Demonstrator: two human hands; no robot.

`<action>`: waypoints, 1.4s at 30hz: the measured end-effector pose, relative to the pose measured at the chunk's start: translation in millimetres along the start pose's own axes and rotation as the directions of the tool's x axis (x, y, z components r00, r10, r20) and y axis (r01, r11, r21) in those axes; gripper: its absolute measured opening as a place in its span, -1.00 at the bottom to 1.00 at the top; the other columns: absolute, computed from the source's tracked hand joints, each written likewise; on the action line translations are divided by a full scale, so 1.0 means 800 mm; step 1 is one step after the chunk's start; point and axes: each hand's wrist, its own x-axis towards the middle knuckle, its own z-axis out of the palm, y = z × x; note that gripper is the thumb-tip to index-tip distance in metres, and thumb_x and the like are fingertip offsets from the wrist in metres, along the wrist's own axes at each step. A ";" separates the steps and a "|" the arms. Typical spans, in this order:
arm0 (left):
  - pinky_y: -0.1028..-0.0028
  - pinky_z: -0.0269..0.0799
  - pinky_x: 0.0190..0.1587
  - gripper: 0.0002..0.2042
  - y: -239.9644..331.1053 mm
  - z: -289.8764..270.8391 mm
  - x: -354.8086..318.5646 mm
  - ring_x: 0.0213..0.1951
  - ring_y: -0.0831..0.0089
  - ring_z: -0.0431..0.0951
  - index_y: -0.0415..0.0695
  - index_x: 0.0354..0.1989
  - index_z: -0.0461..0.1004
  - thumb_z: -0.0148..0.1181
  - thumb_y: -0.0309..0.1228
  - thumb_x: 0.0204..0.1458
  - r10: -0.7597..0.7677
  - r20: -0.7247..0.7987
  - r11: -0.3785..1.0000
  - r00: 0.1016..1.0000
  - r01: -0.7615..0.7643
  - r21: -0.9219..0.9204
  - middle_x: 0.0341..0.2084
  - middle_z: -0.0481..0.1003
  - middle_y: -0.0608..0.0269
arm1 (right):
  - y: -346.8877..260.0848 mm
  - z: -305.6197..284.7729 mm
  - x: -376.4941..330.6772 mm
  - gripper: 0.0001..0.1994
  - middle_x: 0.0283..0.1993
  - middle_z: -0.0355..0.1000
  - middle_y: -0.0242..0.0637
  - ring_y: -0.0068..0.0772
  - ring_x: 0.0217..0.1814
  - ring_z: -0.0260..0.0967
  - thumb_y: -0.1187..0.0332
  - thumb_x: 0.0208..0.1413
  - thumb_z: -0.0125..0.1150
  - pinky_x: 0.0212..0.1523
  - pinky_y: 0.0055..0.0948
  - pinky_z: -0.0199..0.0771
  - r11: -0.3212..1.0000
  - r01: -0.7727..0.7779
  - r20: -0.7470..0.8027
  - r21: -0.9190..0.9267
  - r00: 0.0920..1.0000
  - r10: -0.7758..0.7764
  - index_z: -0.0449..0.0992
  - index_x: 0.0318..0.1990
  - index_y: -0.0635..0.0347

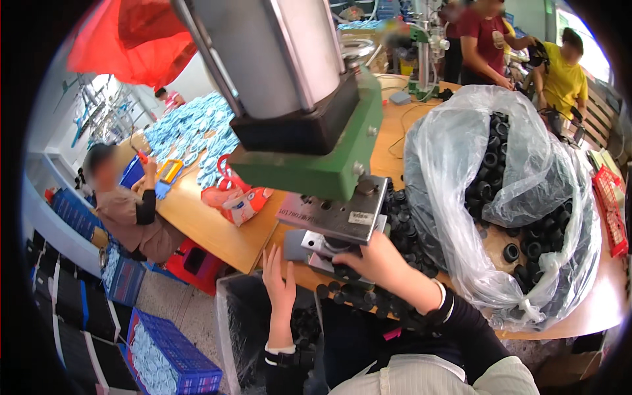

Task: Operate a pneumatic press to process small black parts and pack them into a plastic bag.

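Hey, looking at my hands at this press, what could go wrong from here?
Pinched fingers look like the main risk: the right hand is close in at the press, its thumb seemingly just below the upper metal plate. The left hand, open beside the grey block, could be caught too if it moved in. Loose black round parts near the table edge might get knocked off.

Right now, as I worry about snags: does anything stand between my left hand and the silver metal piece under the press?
Yes: a grey block sits left of the silver metal piece, between it and your left hand.
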 end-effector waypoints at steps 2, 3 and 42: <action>0.09 0.03 0.24 -0.61 -0.003 0.035 0.045 0.28 0.01 0.12 -0.20 0.12 0.31 0.01 -0.40 0.10 0.146 0.078 0.985 0.986 -0.153 0.083 0.14 0.30 0.06 | -0.014 -0.018 -0.035 -0.45 0.03 0.39 -0.01 -0.04 -0.02 0.41 0.39 -0.12 0.39 -0.05 -0.27 0.41 0.975 -0.178 -0.006 0.136 0.984 0.180 0.33 0.08 0.25; 0.08 0.02 0.23 -0.63 -0.009 0.048 0.058 0.28 0.07 0.12 -0.15 0.11 0.33 -0.04 -0.38 0.11 0.147 0.165 0.978 0.975 -0.168 0.120 0.12 0.33 0.09 | -0.014 -0.029 -0.048 -0.38 0.12 0.33 0.00 -0.06 0.09 0.35 0.38 -0.11 0.39 0.04 -0.28 0.36 0.996 -0.061 -0.083 0.065 0.994 0.066 0.26 0.14 0.26; 0.31 0.36 -0.09 -0.63 0.157 0.007 0.024 -0.25 0.15 0.53 -0.25 -0.25 0.48 0.42 -0.40 -0.26 -0.026 -0.328 0.975 0.944 -0.048 -0.216 -0.35 0.53 0.06 | 0.008 -0.010 -0.048 -0.40 0.01 0.36 -0.06 -0.23 0.06 0.38 0.49 -0.10 0.37 0.07 -0.34 0.36 0.936 -0.136 -0.125 0.325 0.975 0.185 0.19 0.09 0.36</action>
